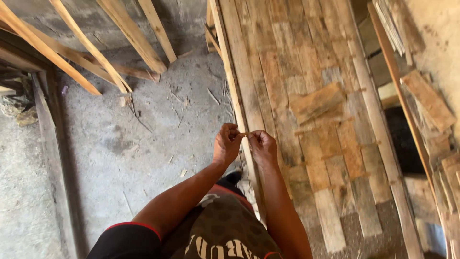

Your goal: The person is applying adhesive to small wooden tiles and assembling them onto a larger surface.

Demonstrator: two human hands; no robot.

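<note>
Both hands, left hand (226,144) and right hand (262,146), pinch one small thin wooden sliver (244,135); weathered plank panel (306,120) at 1 o'clock, four leaning timber battens (86,45) at 10.

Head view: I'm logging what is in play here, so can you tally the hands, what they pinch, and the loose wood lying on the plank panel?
Hands: 2, left hand and right hand
Small thin piece pinched between both hands: 1
Loose wood scrap lying on the plank panel: 1
Plank panel: 1
Total: 5

Rough building site: plank panel (306,110), concrete floor (143,144).
</note>
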